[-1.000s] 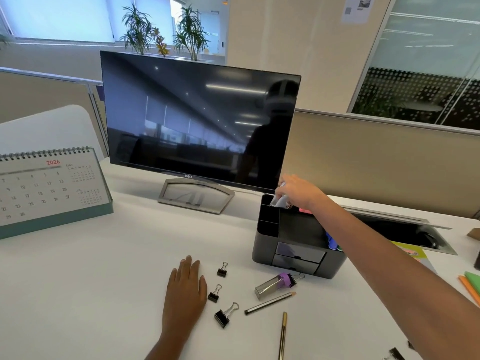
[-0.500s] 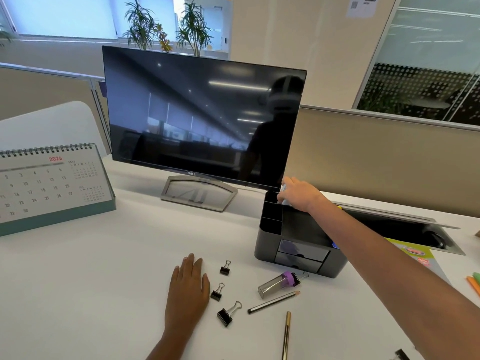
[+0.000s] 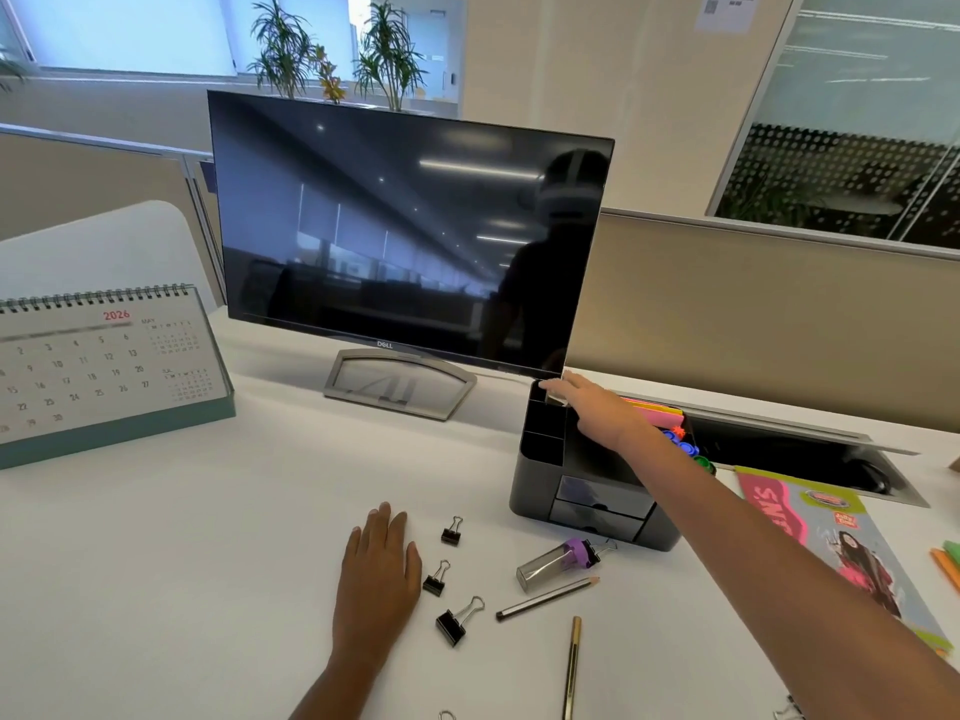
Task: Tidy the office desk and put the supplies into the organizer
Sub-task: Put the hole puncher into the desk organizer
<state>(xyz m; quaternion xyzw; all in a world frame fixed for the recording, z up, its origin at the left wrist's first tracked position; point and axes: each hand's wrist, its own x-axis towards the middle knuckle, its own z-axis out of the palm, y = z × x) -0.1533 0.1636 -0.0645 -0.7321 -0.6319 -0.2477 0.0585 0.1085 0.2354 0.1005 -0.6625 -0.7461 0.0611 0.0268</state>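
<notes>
Obs: right grip [image 3: 597, 410] slack, fingers [image 3: 557, 391] straight, nothing visibly held; organizer [image 3: 535, 491] beneath it, rear slot, likely a drop point; left grip [image 3: 376, 574] flat on tabletop [image 3: 208, 537], probably bracing. Just beside it binder clips [image 3: 435, 582], pencil [image 3: 548, 597] beyond them, not yet stowed.

Our right hand opens over the organizer

Our right hand [image 3: 592, 407] no longer curls round the small pale item it carries a second ago above the organizer [image 3: 535, 491]. Its fingers now stretch out nearly flat over the back corner slot, and we cannot see the item in the hand any more. Beside our wrist, more of the pink and yellow sticky notes [image 3: 657, 409] and the coloured pins [image 3: 687, 449] now shows. Our view also shifts to take in the bright booklet [image 3: 831, 537] on the right.
</notes>
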